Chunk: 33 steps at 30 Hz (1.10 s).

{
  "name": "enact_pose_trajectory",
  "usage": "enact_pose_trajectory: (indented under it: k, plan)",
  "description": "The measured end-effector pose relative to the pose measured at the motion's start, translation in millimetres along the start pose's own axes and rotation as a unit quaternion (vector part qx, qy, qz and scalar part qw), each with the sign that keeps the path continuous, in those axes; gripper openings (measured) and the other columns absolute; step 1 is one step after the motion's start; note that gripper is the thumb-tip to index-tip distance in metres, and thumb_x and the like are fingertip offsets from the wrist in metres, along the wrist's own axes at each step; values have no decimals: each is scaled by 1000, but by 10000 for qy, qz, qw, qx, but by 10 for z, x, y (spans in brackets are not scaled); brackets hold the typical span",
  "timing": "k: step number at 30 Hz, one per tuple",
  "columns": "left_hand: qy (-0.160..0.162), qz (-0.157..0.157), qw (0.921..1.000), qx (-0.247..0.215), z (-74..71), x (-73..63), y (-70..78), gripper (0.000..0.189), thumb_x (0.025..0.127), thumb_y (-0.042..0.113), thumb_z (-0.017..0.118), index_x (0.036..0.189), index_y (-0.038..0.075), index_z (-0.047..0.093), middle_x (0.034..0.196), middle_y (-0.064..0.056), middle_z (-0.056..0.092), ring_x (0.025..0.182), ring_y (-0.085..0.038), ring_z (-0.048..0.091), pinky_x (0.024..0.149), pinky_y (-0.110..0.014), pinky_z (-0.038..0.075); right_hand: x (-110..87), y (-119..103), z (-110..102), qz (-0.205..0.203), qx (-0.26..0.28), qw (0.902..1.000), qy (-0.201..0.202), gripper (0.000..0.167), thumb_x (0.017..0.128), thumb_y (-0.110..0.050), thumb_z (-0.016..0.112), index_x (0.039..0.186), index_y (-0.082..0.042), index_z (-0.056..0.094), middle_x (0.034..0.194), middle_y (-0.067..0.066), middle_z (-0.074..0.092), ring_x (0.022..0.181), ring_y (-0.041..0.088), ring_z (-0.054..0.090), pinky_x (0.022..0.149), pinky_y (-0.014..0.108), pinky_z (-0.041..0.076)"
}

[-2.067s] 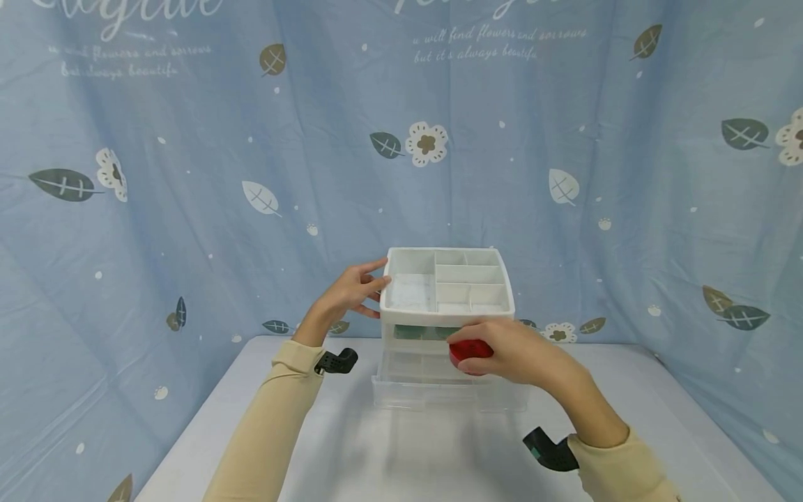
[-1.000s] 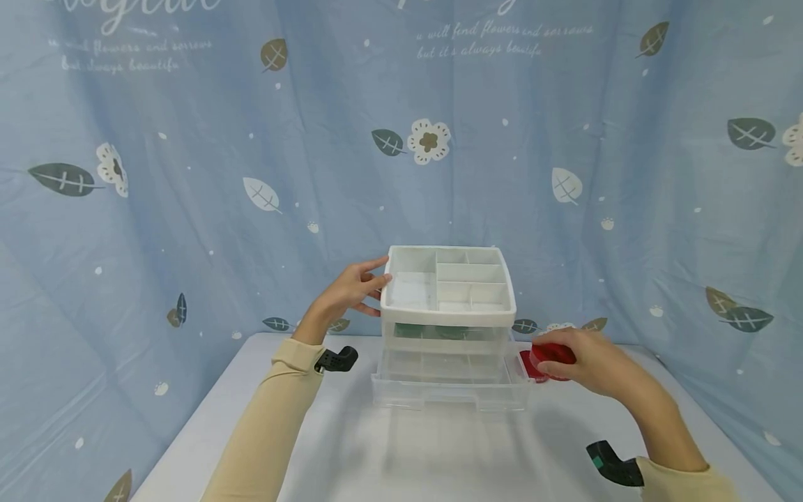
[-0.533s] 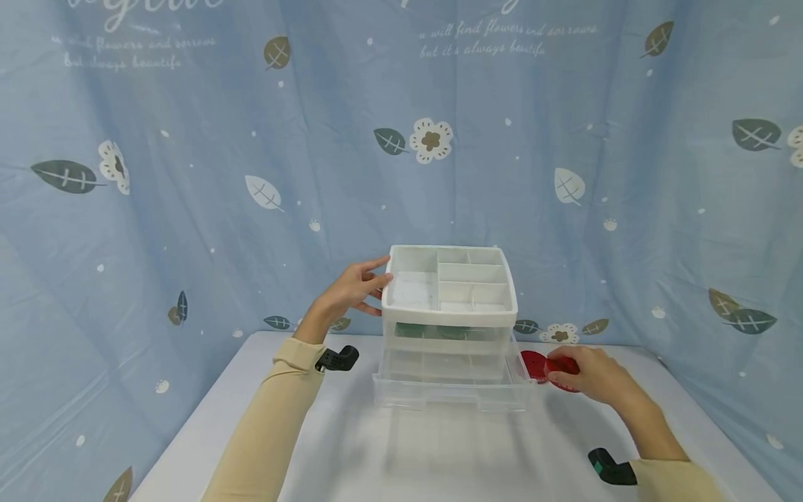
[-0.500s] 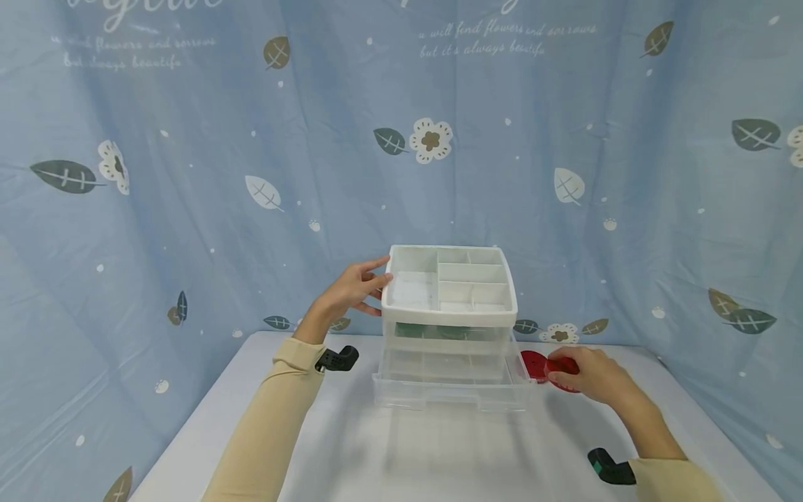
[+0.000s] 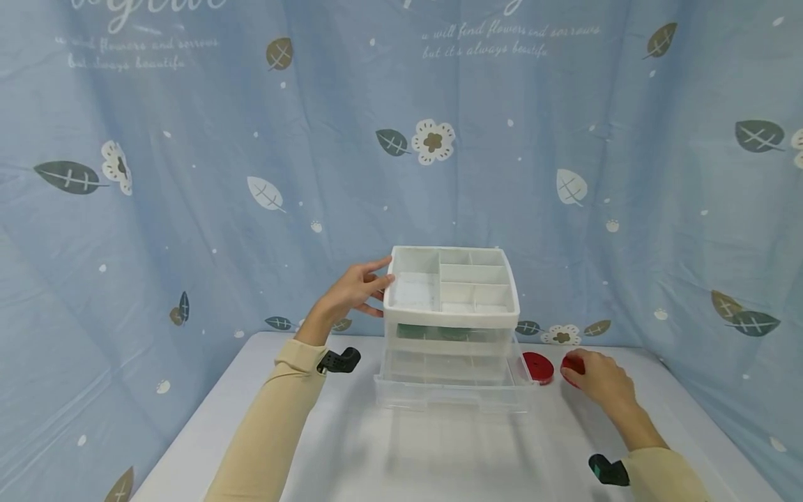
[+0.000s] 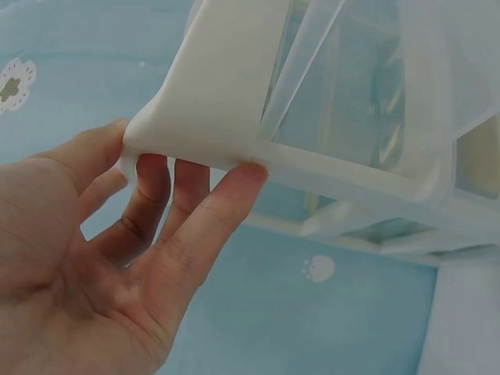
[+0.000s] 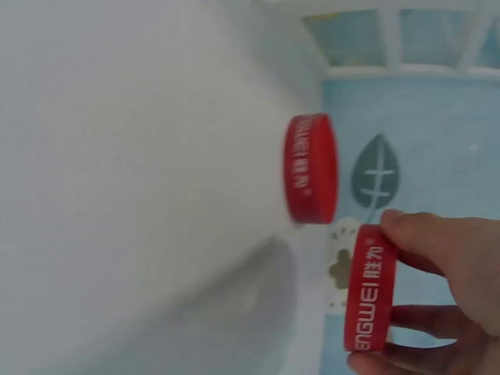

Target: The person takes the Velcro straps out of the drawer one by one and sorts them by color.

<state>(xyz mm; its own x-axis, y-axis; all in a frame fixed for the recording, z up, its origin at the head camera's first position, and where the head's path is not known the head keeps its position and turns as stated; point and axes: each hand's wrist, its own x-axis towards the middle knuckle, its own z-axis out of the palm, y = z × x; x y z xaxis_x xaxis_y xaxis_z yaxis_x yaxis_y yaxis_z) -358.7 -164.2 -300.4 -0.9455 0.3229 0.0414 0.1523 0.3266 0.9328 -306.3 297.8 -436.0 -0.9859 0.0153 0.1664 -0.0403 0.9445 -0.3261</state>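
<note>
A drawer organizer (image 5: 453,319) with a white compartment tray on top and clear drawers stands mid-table; its bottom drawer (image 5: 452,399) juts forward. My left hand (image 5: 353,289) grips the left rim of the white top, with some fingers passing behind the edge in the left wrist view. To the organizer's right lies a red tape roll (image 5: 538,367), flat on the table. Just right of it, my right hand (image 5: 601,380) pinches a second red tape roll (image 7: 370,289) between thumb and fingers. White lettering runs round its side. A gap separates the two rolls.
A white table (image 5: 464,460) bears everything. Behind it hangs a blue curtain (image 5: 339,195) printed with leaves and flowers. Green items (image 5: 433,332) show dimly through the organizer's top drawer. Each wrist wears a black camera mount (image 5: 339,360).
My right hand has carried its red tape roll from before the drawers to the right, lowering it beside the other roll, then drawing it slightly away. My left hand has kept its place.
</note>
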Motion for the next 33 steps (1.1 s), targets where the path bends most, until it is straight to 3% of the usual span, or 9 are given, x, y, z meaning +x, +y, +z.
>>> enact_pose_trajectory:
  k: [5,20,26,30,33]
  plan:
    - [-16,28,10000,-4,4,6,-26,65,99,33,59,156,31,28,127,-18,60,100,-32,68,75,-47,63,48,38,97,3,-66,9998,190,43,87,-21,75,120,2,62,102,26,64,88,38,58,69,54,57]
    - [-7,-8,10000,-30,11,22,-35,65,99,33,60,156,33,28,125,-16,60,96,-28,69,82,-56,59,166,85,355,208,-124,9997,89,49,86,-20,76,126,4,58,110,31,61,94,44,57,74,60,57]
    - [36,2,10000,-48,15,13,-3,65,99,32,59,156,32,28,122,-16,61,94,-27,68,78,-52,61,200,121,419,105,-1,9998,163,45,89,-15,72,126,4,59,109,30,61,93,43,58,76,61,56]
    - [32,11,10000,-60,4,13,-3,65,99,32,59,156,31,27,122,-17,61,94,-27,69,80,-54,60,221,143,476,-8,130,9999,103,42,90,-10,70,127,5,59,108,29,61,95,43,59,82,60,56]
    - [26,0,10000,-64,-2,12,-9,65,99,32,59,156,31,27,122,-16,61,94,-26,69,81,-55,60,243,159,524,-119,169,9998,39,40,91,-7,68,127,7,58,115,31,61,108,50,56,92,63,51]
